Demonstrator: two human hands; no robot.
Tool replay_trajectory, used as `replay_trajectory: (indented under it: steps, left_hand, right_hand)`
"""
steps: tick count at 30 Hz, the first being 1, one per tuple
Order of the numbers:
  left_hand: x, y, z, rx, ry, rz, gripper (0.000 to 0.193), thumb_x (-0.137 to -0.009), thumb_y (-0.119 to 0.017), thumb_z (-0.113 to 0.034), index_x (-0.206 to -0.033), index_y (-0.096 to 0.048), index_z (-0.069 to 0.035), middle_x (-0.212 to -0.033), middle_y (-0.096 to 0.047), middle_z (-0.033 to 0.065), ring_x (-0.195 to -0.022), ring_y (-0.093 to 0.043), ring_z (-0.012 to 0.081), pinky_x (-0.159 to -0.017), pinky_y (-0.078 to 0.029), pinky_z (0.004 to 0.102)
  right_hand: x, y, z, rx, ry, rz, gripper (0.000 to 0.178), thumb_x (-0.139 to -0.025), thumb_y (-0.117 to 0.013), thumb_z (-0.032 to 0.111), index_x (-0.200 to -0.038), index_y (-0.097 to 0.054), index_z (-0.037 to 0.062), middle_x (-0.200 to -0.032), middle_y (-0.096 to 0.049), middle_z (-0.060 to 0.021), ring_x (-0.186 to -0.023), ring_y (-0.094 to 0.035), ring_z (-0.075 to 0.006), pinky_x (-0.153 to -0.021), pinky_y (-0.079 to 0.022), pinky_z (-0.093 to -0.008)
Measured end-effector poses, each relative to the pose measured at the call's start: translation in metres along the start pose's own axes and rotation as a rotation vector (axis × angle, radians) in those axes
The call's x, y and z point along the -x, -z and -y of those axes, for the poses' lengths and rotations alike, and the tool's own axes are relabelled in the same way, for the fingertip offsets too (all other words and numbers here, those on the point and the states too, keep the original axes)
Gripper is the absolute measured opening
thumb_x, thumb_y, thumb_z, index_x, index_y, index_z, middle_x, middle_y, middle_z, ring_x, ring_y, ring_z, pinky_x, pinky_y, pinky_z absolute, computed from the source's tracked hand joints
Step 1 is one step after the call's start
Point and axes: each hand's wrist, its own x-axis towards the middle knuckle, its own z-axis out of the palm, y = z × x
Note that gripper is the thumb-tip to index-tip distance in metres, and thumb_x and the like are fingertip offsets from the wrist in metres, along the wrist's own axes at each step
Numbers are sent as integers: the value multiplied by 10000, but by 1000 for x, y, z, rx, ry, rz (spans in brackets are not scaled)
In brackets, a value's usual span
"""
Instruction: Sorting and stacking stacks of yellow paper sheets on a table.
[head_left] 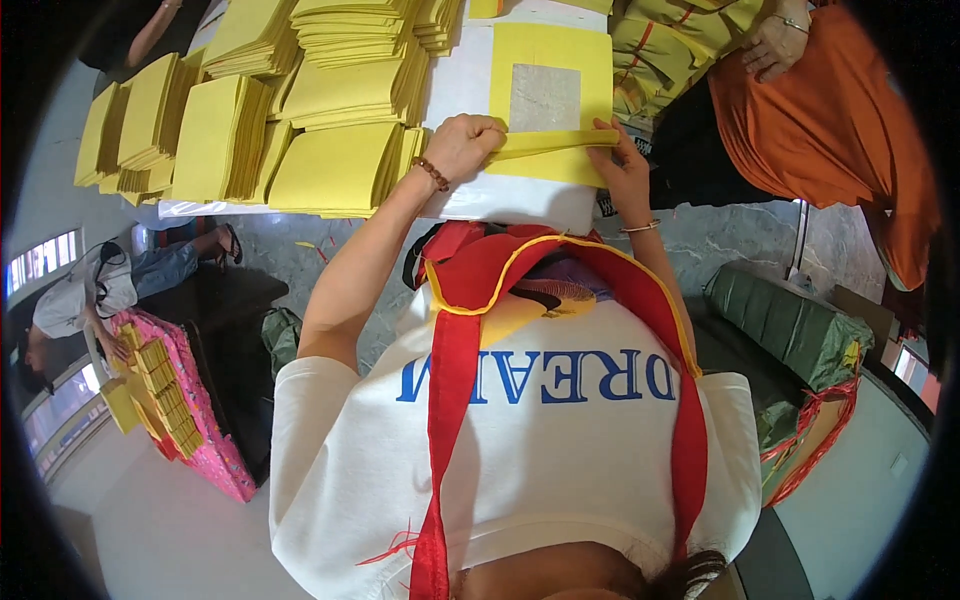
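In front of me lies a sheet of yellow paper [548, 45] with a grey-silver rectangle in its middle. Across its near part runs a narrow folded strip of yellow paper [555, 144]. At the strip's left end, my left hand [463, 148] is closed, its curled fingers gripping the fold. The right end is held by my right hand [628, 172], fingers and thumb around the strip. Whether the strip is part of the sheet beneath or of another one, I cannot tell.
Stacks of yellow paper [335, 170] fill the left of the white table [540, 203]. Yellow bundles [675, 45] with red ties lie at the right, beside a person in orange [820, 120]. Another person [85, 300] works at a pink-covered table [225, 455]. A green wrapped bale [785, 320] stands behind right.
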Motion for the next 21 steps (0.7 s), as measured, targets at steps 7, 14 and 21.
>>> replay_trajectory:
  steps: [7, 14, 21]
  left_hand:
    - [11, 2, -25, -528, -772, -144, 443, -796, -635, -247, -1187, -521, -72, -856, -618, 136, -736, -584, 291, -679, -461, 369]
    - [6, -10, -18, -566, -594, -20, 484, -784, -575, -59, -1249, -466, -137, -946, -588, 129, -845, -589, 297, -699, -502, 359]
    - [3, -2, -4, -737, -807, 45, 369, -808, -572, -101, -1174, -537, -133, -1104, -530, 124, -870, -578, 285, -759, -494, 353]
  right_hand:
    - [-5, 3, -5, 64, 84, 5, 217, -783, -672, 86, -992, -627, 55, -1151, -614, -101, -1242, -436, -253, -997, -364, -341]
    - [-5, 6, -5, 76, 67, 30, 242, -783, -673, 94, -1016, -628, 46, -1163, -608, -87, -1249, -426, -253, -1001, -359, -340]
    - [-9, 8, -1, 13, -47, 61, 234, -793, -669, 142, -1004, -643, 43, -1169, -605, -82, -1245, -428, -237, -992, -359, -334]
